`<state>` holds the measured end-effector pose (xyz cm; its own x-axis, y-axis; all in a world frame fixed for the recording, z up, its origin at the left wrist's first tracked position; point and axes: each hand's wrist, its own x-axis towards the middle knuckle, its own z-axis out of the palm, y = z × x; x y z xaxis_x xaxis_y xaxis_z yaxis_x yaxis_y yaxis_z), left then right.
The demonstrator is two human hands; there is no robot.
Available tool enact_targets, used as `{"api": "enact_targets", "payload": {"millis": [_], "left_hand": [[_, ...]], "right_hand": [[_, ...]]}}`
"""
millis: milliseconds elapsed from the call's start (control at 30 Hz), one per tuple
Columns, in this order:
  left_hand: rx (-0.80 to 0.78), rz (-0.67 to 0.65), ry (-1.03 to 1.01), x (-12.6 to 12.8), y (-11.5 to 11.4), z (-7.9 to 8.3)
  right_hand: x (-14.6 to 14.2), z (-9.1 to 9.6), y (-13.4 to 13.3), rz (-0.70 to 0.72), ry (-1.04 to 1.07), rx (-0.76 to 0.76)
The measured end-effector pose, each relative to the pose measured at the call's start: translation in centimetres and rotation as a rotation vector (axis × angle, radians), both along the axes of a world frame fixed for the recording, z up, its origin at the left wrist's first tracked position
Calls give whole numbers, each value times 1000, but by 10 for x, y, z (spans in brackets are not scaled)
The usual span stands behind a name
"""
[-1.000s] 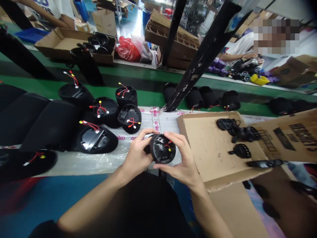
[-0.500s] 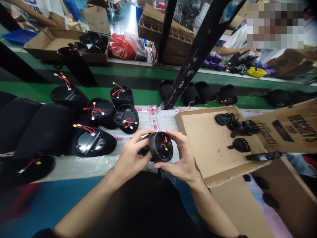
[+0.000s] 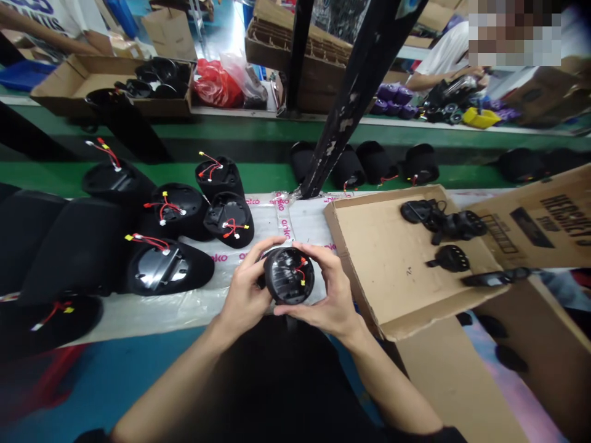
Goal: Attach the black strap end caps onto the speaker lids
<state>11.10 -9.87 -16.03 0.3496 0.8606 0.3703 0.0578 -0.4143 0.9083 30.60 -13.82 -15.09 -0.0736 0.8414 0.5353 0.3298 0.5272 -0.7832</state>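
Note:
Between my two hands is a round black plastic housing [image 3: 282,284], its open end tilted up toward me. Inside it show a small red connector and a yellow one on short wires. My left hand [image 3: 247,289] wraps around the housing's left side, fingers partly hidden behind it. My right hand [image 3: 325,292] grips the right rim, thumb below and fingers above. To the left stand several black fabric-covered housings, such as the one with a shiny base [image 3: 161,267], with red wires and yellow and white connectors sticking out.
At right, a shallow cardboard box [image 3: 369,271] holds black parts with cords [image 3: 443,221]. A black post [image 3: 341,123] slants up beyond the bench. Behind the green conveyor [image 3: 258,147] lie a box of black parts [image 3: 69,74] and a red bag [image 3: 217,83]. A co-worker's arm [image 3: 429,81] is at upper right.
The housing has turned so its open end faces me more fully, and both hands have shifted slightly left with it. The whole view has shifted a little.

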Motion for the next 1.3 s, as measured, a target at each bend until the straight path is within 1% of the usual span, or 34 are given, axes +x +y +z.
{"api": "enact_targets", "payload": {"millis": [67,167,200,233,300,367,433,500,567,600,700,767,833,867,933,1000,1033,1100,1200,1300], "left_hand": [[-115,-52,-125,-5,2,-2],[-306,-82,-429,-11,4,-2],[-333,-79,-483,-11,4,-2],[-333,-72,-495,-10,3,-2],[-298,-61,-416,-6,2,-5],[-258,-48,-303,-1,1,-9],[-233,-15,-223,4,-1,-14],[-217,34,-212,9,-4,-18],[-201,87,-238,15,-6,-22],[-198,115,-251,17,-7,-24],[-154,222,-313,23,-11,-26],[-100,291,-310,24,-15,-23],[-68,347,-238,23,-20,-15],[-85,367,-190,22,-23,-10],[-171,376,-129,18,-26,1],[-263,349,-137,14,-25,7],[-291,327,-161,13,-22,8],[-290,278,-231,13,-15,2],[-198,238,-343,21,-5,-14],[-159,231,-419,30,-4,-25]], "right_hand": [[1,4,3,-3,-22,1],[1,12,7,7,-89,-13],[1,14,8,19,-131,-24],[1,16,8,27,-177,-37],[-1,18,6,14,-240,-70],[-3,14,0,-2,-200,-129],[-5,5,-6,44,-21,-215],[-9,-5,-10,75,253,-304],[-15,-14,-10,25,487,-349],[-19,-17,-9,-21,560,-353],[-30,-22,-6,-109,655,-341],[-34,-21,-5,-135,693,-344],[-35,-18,-8,-161,703,-361],[-36,-16,-10,-179,691,-367],[-37,-12,-15,-229,631,-367],[-38,-8,-19,-281,550,-357],[-38,-7,-21,-299,513,-358],[-38,-7,-21,-313,469,-366],[-39,-9,-18,-315,461,-369],[-41,-12,-16,-364,485,-330]]}}
